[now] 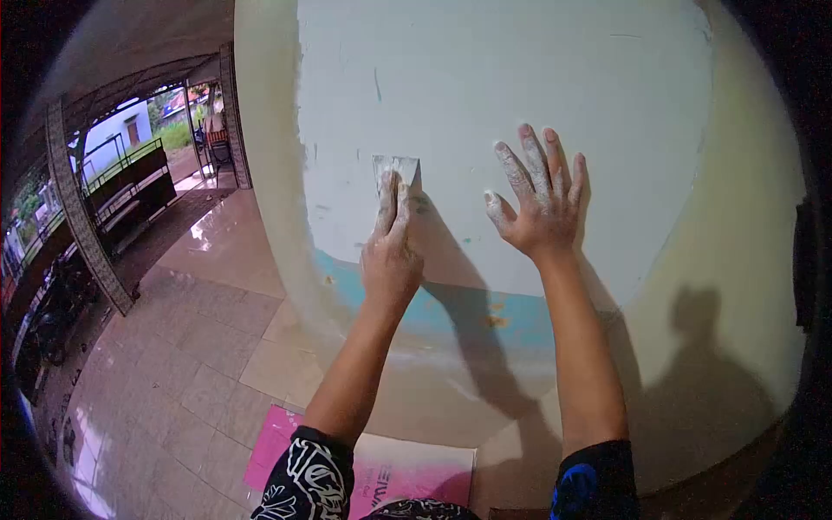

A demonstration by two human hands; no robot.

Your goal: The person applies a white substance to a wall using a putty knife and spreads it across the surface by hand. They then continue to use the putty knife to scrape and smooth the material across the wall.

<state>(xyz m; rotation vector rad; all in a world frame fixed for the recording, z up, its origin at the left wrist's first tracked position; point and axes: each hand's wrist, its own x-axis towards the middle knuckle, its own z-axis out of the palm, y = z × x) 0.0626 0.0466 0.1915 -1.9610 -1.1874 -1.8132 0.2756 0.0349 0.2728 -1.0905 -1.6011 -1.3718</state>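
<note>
My left hand (392, 238) is closed around a flat metal scraper (400, 163), its fingers pressed along the blade. The blade lies against a white coated patch (520, 69) on the wall. To the right, my right hand (542, 204) is held up at the white patch with its fingers spread and holds nothing. Pale powder or paste covers the fingers of both hands. Below the white patch runs a turquoise band (433, 312) with a few orange-brown spots. Small dark marks show near the scraper.
The cream wall (737, 217) surrounds the patch and carries shadows. A pink and white cardboard sheet (416, 468) lies on the tiled floor (199, 347) below. At the left stand a pillar (87, 208) and a dark railing, with an opening to the outside.
</note>
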